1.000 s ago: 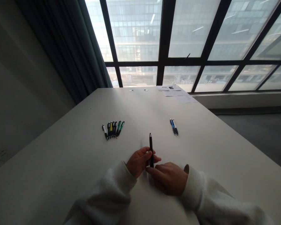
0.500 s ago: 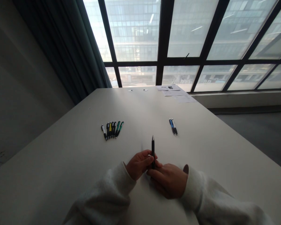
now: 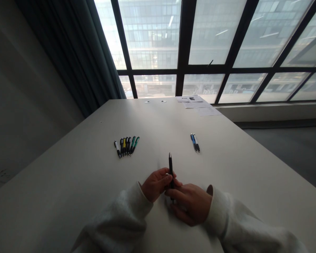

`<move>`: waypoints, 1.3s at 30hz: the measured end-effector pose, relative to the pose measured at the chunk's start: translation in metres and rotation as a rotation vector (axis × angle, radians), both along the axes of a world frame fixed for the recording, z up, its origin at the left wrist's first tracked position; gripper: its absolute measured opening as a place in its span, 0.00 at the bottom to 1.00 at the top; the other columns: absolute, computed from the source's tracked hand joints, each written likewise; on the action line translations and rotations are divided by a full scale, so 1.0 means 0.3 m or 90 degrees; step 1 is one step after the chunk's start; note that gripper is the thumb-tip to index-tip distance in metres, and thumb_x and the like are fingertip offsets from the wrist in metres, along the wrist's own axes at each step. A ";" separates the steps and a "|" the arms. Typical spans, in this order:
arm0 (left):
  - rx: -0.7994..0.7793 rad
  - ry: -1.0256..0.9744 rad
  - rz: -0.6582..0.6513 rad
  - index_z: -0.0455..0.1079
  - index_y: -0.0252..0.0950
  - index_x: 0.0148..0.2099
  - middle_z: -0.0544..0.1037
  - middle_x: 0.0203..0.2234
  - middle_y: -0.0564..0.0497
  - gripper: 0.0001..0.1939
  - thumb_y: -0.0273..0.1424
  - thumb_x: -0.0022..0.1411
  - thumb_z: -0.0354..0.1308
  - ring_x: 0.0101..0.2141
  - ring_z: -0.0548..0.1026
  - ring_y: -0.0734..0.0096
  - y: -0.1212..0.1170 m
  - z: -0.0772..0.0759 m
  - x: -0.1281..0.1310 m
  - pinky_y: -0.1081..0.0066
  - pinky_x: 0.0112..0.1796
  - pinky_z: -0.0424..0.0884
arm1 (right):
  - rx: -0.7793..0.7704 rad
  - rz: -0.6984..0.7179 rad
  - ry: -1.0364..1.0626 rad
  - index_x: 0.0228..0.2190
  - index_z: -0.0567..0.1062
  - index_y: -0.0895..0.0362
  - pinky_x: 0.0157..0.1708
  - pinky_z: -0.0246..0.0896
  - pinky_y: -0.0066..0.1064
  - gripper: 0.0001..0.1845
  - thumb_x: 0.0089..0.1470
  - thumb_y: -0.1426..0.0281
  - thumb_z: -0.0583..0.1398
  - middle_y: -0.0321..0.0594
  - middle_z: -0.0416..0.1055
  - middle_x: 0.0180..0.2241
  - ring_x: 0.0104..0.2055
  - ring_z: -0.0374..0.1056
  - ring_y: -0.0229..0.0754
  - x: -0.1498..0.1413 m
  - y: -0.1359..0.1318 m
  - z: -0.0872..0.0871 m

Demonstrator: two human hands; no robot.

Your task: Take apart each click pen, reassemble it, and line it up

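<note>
A black pen [image 3: 170,162] points away from me, its silver tip at the far end, above the near middle of the table. My left hand [image 3: 158,182] is closed on it, thumb and fingers pinching the barrel about halfway along. Closer to me, my right hand [image 3: 189,203] grips the pen's lower part between thumb and fingers. The near end of the pen shows just below the right fingers. Part of the barrel is hidden by the fingers of both hands.
Several pens [image 3: 126,146] lie in a row on the left of the white table [image 3: 158,123], some black, others yellow, green and white. Two more pens [image 3: 195,142], blue and white, lie to the right. Papers [image 3: 195,102] rest at the far edge, before the window.
The pen's tip has swung slightly left. My right fingers have spread a little, so the pen's near end now shows. My left hand has stayed nearly in place.
</note>
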State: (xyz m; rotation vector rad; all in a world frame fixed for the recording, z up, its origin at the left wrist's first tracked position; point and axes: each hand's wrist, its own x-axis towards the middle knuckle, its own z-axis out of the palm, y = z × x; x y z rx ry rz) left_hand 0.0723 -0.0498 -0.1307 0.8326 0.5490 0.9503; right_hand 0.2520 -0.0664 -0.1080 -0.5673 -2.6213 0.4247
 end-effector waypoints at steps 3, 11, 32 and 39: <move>-0.018 -0.017 0.015 0.70 0.32 0.38 0.81 0.28 0.47 0.14 0.36 0.55 0.67 0.31 0.79 0.66 0.001 0.003 -0.003 0.69 0.35 0.72 | -0.101 0.020 0.116 0.48 0.68 0.59 0.30 0.67 0.35 0.20 0.51 0.73 0.55 0.46 0.73 0.35 0.30 0.70 0.44 0.006 -0.006 0.010; -0.040 -0.111 0.058 0.70 0.34 0.34 0.78 0.27 0.51 0.14 0.36 0.51 0.68 0.26 0.77 0.70 0.016 0.019 -0.019 0.68 0.29 0.75 | -0.746 0.005 0.643 0.45 0.69 0.58 0.15 0.58 0.26 0.13 0.61 0.67 0.54 0.37 0.71 0.21 0.18 0.67 0.38 0.083 0.057 0.074; -0.003 0.039 0.038 0.69 0.30 0.32 0.75 0.18 0.49 0.22 0.47 0.52 0.65 0.16 0.68 0.76 -0.017 -0.013 0.065 0.74 0.19 0.61 | -0.991 0.164 0.743 0.19 0.59 0.56 0.17 0.41 0.22 0.28 0.59 0.49 0.48 0.28 0.47 0.15 0.16 0.41 0.31 -0.123 0.186 0.198; 0.016 0.053 0.099 0.69 0.31 0.32 0.74 0.18 0.50 0.22 0.46 0.50 0.67 0.15 0.66 0.78 0.008 -0.030 0.018 0.75 0.18 0.57 | -1.048 0.243 0.686 0.13 0.56 0.55 0.13 0.34 0.22 0.23 0.51 0.55 0.50 0.27 0.44 0.11 0.13 0.36 0.29 -0.199 0.237 0.203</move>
